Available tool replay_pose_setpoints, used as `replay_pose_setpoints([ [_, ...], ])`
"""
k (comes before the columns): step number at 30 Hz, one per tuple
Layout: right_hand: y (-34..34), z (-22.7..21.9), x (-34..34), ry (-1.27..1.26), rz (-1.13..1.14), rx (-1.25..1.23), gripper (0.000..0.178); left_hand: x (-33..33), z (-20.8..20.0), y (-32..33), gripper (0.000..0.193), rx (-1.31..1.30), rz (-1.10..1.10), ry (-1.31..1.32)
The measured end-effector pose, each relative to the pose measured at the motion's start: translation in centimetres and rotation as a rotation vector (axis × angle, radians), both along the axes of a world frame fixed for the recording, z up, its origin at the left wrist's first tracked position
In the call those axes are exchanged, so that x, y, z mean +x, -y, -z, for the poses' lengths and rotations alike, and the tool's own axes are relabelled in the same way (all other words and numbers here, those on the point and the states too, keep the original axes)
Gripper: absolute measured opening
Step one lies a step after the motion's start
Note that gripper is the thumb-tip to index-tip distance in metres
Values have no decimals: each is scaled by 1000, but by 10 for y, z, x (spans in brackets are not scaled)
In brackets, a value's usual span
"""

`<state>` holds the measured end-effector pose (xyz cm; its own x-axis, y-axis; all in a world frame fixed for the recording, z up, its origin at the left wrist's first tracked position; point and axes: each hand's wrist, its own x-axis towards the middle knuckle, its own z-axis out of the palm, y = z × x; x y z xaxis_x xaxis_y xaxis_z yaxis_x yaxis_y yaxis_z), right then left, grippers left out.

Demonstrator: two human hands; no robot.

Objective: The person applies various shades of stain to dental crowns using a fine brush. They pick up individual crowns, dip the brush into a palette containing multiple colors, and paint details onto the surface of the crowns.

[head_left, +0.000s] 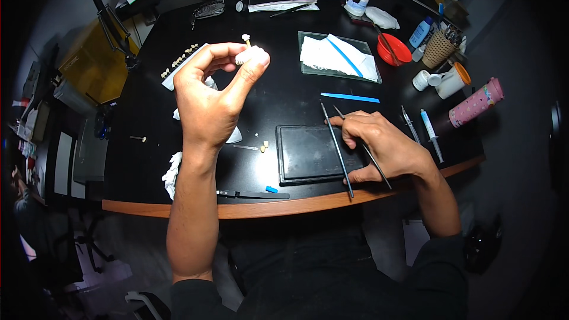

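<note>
The left hand (pixel 207 98) is raised above the black surface (pixel 278 98), thumb and forefinger pinched together on a small white tooth-like piece (pixel 250 54) held at the fingertips, left of the scene's middle. The piece sits well apart from the right hand (pixel 379 145), up and to the left of it. The right hand rests low on the near right of the surface, fingers curled shut around two thin metal instruments (pixel 339 148) whose shafts cross over a dark rectangular slab (pixel 308 154); its fingertips lie on that slab's right edge.

Below the raised hand, near the slab's left side, a tiny pale piece (pixel 265 144) lies on the surface, and a dark-handled knife (pixel 252 194) lies along the near edge. A crumpled white tissue (pixel 172 172) sits at the near left. Farther off, a glass plate (pixel 339 56) carries white paper and a blue strip, with a blue spatula (pixel 349 97) just near of it. At the far left a white strip (pixel 181 62) holds what seem to be small teeth, though they are too small to tell surely. On the right stand an orange bowl (pixel 393 49), a pink bottle (pixel 476 102) and a syringe (pixel 431 133).
</note>
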<state>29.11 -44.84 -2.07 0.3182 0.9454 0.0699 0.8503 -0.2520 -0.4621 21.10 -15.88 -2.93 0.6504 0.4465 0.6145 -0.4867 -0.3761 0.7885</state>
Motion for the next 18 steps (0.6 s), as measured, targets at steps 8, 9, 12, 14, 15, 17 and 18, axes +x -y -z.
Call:
replay_pose_setpoints([
  [8, 3, -10, -8, -11, -15, -28, 48, -1, 0, 3, 22, 39, 25, 7],
  [9, 7, -10, -10, -5, -20, -25, 48, -1, 2, 3, 22, 32, 39, 10],
  [12, 10, -12, -20, 56, 80, -48, 42, -4, -2, 8, 24, 69, 22, -11],
  [14, 7, -8, -32, 240, 126, -41, 39, -4, 0, 9, 25, 88, 4, 2],
  [15, 4, -4, -36, 324, 138, -60, 36, -4, 0, 9, 25, 91, 2, 5],
  [17, 0, 6, -41, 423, 167, -70, 31, -4, 0, 10, 25, 123, -16, 15],
  [18, -2, 9, -43, 520, 198, -83, 27, -3, 0, 10, 26, 121, -24, 17],
])
